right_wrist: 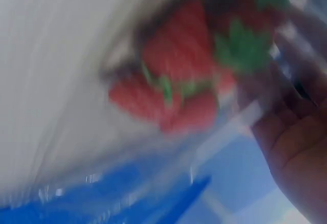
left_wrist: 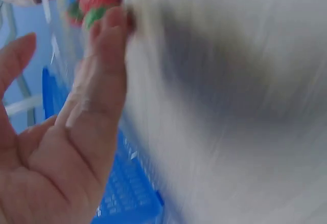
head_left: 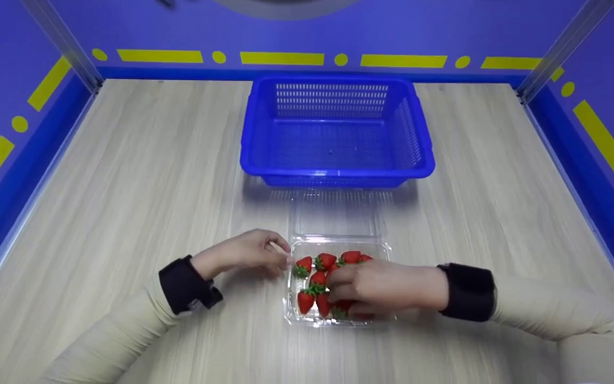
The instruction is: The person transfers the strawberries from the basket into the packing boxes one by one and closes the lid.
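Note:
A clear plastic box [head_left: 291,314] with several red strawberries [head_left: 305,302] in it lies at the front middle of the table. My right hand [head_left: 387,285] reaches over its right half, fingers and thumb apart among the strawberries; blur in the right wrist view softens the strawberries [right_wrist: 179,45] beside those fingers. At the box's left edge is my left hand [head_left: 253,253], its fingertips right by the wall. In the left wrist view this hand [left_wrist: 76,137] has its fingers extended and thumb spread, with an empty palm.
The box's clear lid [head_left: 333,216] is folded back toward a blue plastic basket [head_left: 339,173], which stands behind it with nothing large inside. Blue walls [head_left: 307,32] with yellow marks enclose the wooden table [head_left: 152,176] at the back and sides.

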